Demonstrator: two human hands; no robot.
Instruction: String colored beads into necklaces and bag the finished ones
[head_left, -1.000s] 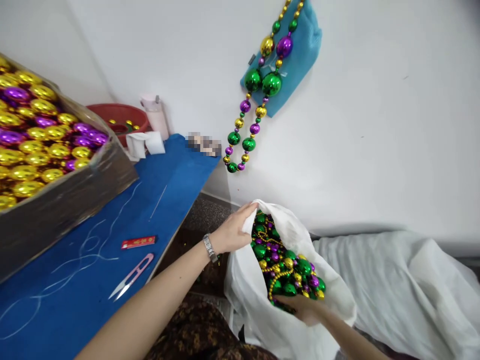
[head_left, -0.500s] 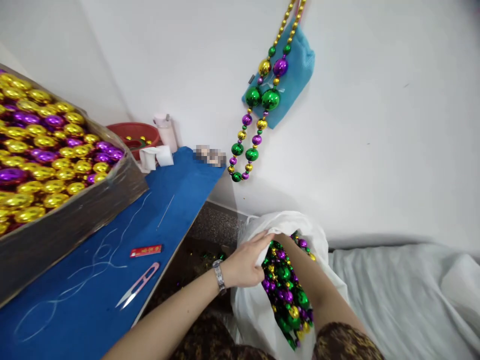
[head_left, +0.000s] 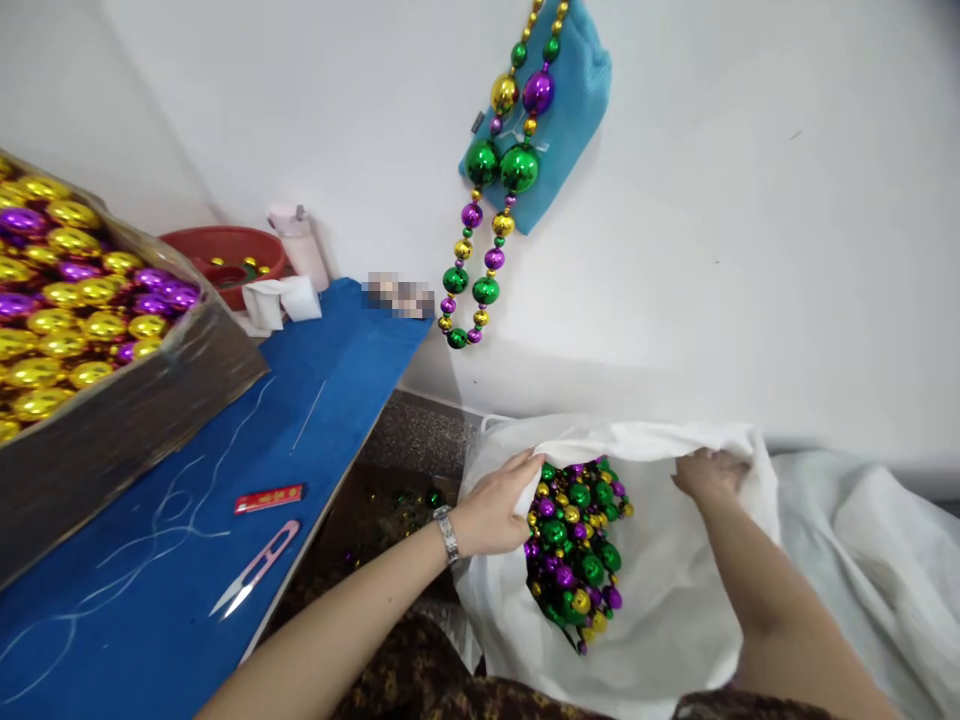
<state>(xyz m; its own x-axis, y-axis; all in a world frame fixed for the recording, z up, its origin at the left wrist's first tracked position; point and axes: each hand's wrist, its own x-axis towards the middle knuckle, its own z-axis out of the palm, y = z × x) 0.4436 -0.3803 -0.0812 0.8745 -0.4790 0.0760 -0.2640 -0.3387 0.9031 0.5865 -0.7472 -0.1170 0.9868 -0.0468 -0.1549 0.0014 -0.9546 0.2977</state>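
Note:
A large white bag stands below the wall with its mouth spread wide. Strings of shiny green, purple and gold beads lie inside, toward its left side. My left hand, with a metal bracelet at the wrist, is closed on the left part of the bag's rim. On the right, my right hand is closed on the bag near its far right rim, its fingertips partly hidden in the cloth. Between both hands the rim is pulled out.
A blue-topped table at left carries thread snips, a red packet, loose thread, a pink bottle, a red basin and a box of gold and purple beads. A bead necklace hangs before a blue pouch.
My right hand has come up from among the beads and moved right to the bag's edge, widening its mouth. My left hand stays on the rim. The view has shifted slightly.

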